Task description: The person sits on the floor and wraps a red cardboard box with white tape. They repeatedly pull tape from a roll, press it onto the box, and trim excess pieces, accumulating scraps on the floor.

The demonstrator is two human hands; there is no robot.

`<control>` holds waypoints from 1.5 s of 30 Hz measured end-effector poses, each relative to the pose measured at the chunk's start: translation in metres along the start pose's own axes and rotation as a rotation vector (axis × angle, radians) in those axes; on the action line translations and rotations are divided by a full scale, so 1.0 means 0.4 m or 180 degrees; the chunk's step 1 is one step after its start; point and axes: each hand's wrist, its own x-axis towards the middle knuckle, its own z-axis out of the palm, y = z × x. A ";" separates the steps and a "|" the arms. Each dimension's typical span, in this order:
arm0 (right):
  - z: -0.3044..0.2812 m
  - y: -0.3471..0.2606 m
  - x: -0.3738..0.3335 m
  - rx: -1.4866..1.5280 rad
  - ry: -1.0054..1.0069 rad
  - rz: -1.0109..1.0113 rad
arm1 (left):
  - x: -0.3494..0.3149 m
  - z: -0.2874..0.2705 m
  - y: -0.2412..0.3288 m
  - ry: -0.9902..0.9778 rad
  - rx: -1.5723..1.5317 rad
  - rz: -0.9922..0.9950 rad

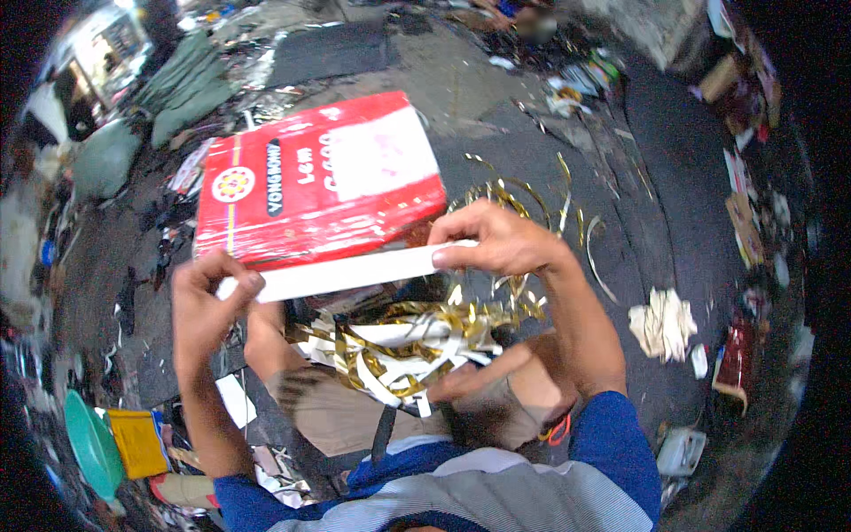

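A long white strip (pixel 350 273), flat and narrow, is stretched between my two hands. My left hand (pixel 208 297) pinches its left end between thumb and fingers. Its right end is gripped by my right hand (pixel 501 239), with the thumb on the near face. Just beyond the strip lies a large red package (pixel 355 217) with a shiny wrapped surface and a white patch on top. Curled gold and white strips (pixel 417 341) are heaped in front of me, between my legs. Whether the white strip touches the package cannot be made out.
Loose gold ribbons (pixel 514 199) trail over the dark floor mat (pixel 567 142) to the right. A crumpled cream cloth (pixel 663 324) lies farther right. At the lower left are a green basin (pixel 93 443) and a yellow packet (pixel 137 442). Scraps litter the surrounding floor.
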 end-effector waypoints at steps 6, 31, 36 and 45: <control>-0.100 -0.051 0.189 -0.0937 0.0776 0.0009 | 0.205 -0.128 0.009 0.0631 0.2456 0.0550; -0.075 0.050 0.181 -0.2261 0.1953 -0.0682 | 0.379 0.392 -0.019 0.0032 -0.0005 0.1529; -0.120 0.042 0.187 -0.1985 0.1821 -0.0663 | 0.385 0.392 -0.010 -0.0065 -0.0455 0.1209; -0.100 0.106 0.211 -0.1258 0.2304 -0.0380 | 0.398 0.399 -0.025 0.0239 0.0070 0.1593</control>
